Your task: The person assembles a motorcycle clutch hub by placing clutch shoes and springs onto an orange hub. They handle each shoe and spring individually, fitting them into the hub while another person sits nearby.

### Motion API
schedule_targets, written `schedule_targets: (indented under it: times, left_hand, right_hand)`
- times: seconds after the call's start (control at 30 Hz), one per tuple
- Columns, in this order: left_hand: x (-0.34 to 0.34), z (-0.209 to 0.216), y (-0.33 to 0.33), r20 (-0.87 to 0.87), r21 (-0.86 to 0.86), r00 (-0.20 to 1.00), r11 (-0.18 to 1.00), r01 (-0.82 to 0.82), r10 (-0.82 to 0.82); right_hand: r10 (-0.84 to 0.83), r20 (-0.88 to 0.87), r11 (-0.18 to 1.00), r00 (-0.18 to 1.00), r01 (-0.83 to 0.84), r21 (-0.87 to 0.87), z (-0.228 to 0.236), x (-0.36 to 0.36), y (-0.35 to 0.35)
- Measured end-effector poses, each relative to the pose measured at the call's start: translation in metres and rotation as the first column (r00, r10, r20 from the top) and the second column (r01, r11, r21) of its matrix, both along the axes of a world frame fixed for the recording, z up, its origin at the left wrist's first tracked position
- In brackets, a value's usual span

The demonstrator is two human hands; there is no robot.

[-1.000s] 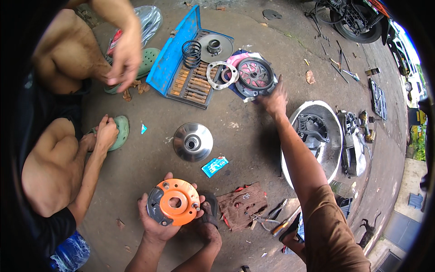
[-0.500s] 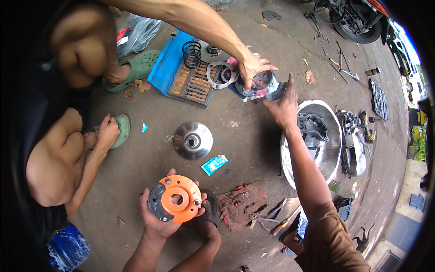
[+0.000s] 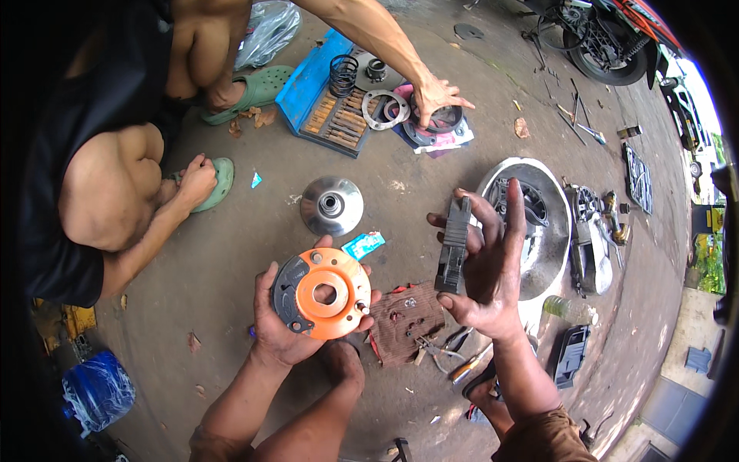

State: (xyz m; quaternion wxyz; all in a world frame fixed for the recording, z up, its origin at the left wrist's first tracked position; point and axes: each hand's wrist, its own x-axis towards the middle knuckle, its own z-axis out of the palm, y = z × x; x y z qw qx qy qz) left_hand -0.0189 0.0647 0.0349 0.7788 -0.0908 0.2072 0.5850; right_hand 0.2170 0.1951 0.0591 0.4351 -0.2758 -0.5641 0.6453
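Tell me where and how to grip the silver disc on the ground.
Its outer rim is probably best, from above and the left, thumb and fingers on opposite edges. The silver disc is round and lies with a hub at its middle. Its left looks freest: the blue packet lies by its lower right, and the left hand holds the orange plate below it in view.

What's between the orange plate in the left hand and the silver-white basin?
From the orange plate to the basin: the black ribbed part, then the right hand holding it, overlapping the basin's left side. Shows in the head view.
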Motion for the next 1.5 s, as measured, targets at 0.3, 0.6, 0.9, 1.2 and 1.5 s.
schedule_targets:
  times: [0.3, 0.6, 0.9, 1.2, 1.5]
  left_hand:
    - [0.013, 0.018, -0.009, -0.084, 0.057, 0.994, 0.996, 0.073, -0.068]
    - [0.027, 0.037, -0.037, 0.024, 0.049, 0.997, 0.996, 0.070, -0.071]
    - [0.029, 0.048, -0.055, 0.080, 0.022, 0.989, 0.992, 0.125, -0.126]
    - [0.030, 0.040, -0.055, 0.241, 0.131, 0.932, 0.960, 0.247, -0.272]
    - [0.033, 0.040, -0.042, 0.354, 0.100, 0.902, 0.969, 0.226, -0.247]
  right_hand:
    - [-0.053, -0.421, 0.793, 0.905, -0.219, -0.569, 0.020, 0.017, -0.034]
    - [-0.072, -0.668, 0.712, 0.741, -0.431, -0.555, 0.005, 0.035, -0.066]
    - [0.111, -0.224, 0.894, 0.968, -0.196, -0.402, 0.020, 0.041, -0.078]
    - [0.475, 0.679, 0.605, 0.560, -0.768, 0.209, 0.073, 0.031, -0.031]
    - [0.494, 0.711, 0.550, 0.501, -0.813, 0.190, 0.095, 0.026, -0.014]
